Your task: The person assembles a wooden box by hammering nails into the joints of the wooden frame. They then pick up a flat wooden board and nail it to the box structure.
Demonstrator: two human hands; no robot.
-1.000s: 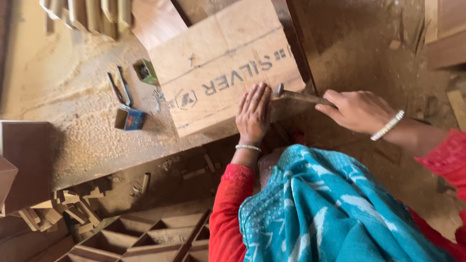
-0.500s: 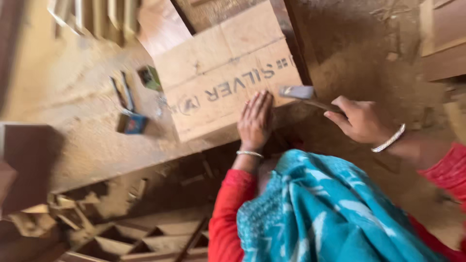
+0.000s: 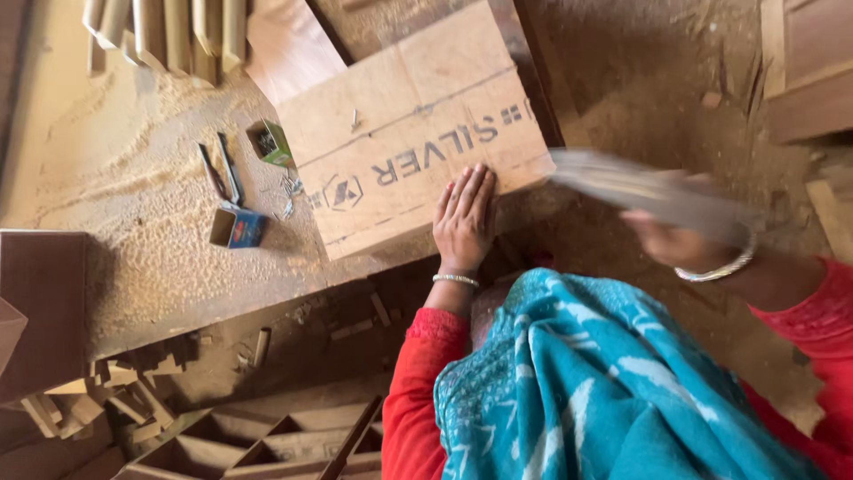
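My left hand [image 3: 464, 220] lies flat, fingers together, on the near edge of a pale plywood board [image 3: 400, 116] with dark printed lettering. It holds nothing. My right hand [image 3: 675, 244], with a bangle at the wrist, is shut on a hammer [image 3: 626, 188]. The hammer is blurred by motion and sits to the right of the board's corner, off the wood. A small nail [image 3: 354, 118] stands in the board near a pencil line. My red sleeves and teal scarf fill the lower right.
On the sawdust-covered bench lie a green box of nails [image 3: 269, 142], a blue box [image 3: 235, 227], loose nails [image 3: 289, 187] and pliers [image 3: 222, 171]. Wooden strips [image 3: 169, 31] stack at the top left. Wooden frames [image 3: 267, 440] and offcuts lie below the bench.
The hammer, whose head was near the board's right corner, has swung away to the right and is now a blur. My left hand has stayed flat on the board.
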